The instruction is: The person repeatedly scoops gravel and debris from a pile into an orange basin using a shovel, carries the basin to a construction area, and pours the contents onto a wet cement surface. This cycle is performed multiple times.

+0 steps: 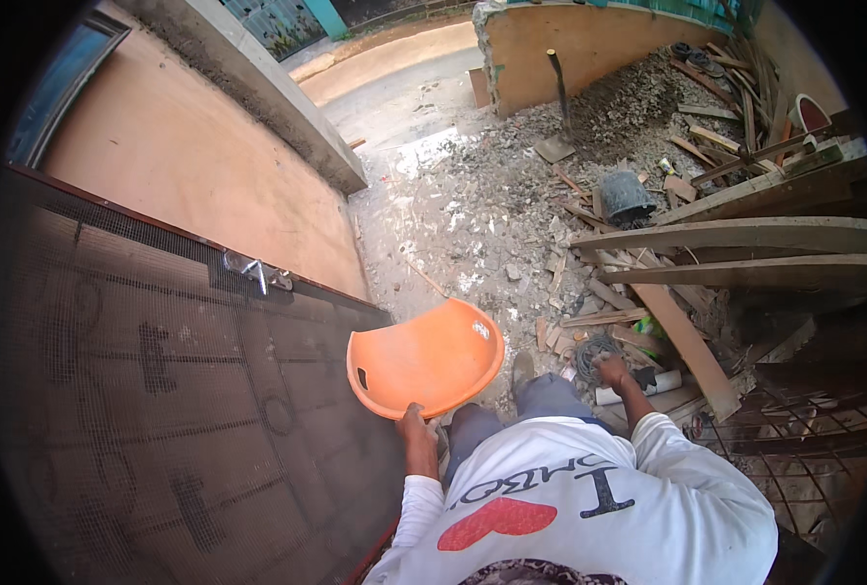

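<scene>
1. Orange scoop (429,356), just right of the mesh door (195,409): we are finding the left hand (413,427) clamped on its near rim, presumably balancing its broad bowl.
2. Farther right of the door, the right hand (611,370) is resting at a grey coil (594,352); we cannot tell whether it is gripping.

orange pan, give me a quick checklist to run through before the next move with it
1. Left hand gripping the orange pan: ok, it holds the near edge.
2. Pan's visible inside free of any load: ok, the surface looks bare.
3. Right hand free: cannot tell, it is at the grey coil and its grip is unclear.
4. Ground clear of loose pieces: not ok, rubble lies ahead and planks to the right.
5. Shovel in hand: not ok, it is farther ahead, apart from both hands.
</scene>
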`<action>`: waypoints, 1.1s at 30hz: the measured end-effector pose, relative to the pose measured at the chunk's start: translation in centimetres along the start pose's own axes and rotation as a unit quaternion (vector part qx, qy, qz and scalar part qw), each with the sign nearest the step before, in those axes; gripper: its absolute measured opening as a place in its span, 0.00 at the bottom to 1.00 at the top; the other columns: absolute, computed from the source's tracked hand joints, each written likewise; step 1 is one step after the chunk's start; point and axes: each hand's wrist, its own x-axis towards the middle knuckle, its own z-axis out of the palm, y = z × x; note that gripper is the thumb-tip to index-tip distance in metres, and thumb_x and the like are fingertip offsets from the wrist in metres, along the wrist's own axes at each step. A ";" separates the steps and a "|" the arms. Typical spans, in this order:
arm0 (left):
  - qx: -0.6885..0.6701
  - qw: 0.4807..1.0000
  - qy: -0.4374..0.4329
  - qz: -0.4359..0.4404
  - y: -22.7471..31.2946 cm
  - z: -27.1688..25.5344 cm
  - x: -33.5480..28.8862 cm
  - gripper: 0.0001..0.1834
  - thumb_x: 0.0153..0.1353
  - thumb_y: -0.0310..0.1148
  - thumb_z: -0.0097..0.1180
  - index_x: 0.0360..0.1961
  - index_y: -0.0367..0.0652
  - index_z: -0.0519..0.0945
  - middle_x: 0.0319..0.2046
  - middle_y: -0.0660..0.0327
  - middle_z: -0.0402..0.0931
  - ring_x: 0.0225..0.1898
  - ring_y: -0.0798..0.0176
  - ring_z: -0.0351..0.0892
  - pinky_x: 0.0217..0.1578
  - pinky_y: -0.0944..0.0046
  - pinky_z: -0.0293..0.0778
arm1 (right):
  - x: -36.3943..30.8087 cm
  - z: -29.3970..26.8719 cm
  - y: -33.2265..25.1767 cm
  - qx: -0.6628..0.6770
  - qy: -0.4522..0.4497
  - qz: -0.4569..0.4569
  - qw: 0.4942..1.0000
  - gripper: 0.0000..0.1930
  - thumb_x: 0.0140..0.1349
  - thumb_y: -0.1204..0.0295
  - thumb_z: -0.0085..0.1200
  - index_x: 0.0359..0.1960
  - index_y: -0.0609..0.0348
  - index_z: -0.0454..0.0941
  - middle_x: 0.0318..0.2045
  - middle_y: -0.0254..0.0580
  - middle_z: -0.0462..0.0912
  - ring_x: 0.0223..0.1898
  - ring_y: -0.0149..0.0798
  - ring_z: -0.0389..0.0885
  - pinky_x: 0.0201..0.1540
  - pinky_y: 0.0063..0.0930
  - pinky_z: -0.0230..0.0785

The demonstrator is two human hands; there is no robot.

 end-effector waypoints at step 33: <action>0.202 0.952 -0.226 0.043 30.3 65.6 31.2 0.19 0.54 0.20 0.48 0.49 0.34 0.69 0.40 0.54 0.73 0.38 0.52 0.81 0.36 0.48 0.84 | 27.4 -6.9 -51.2 0.348 0.109 0.061 0.929 0.19 0.64 0.57 0.56 0.45 0.62 0.78 0.31 0.40 0.81 0.27 0.31 0.76 0.27 0.26 0.71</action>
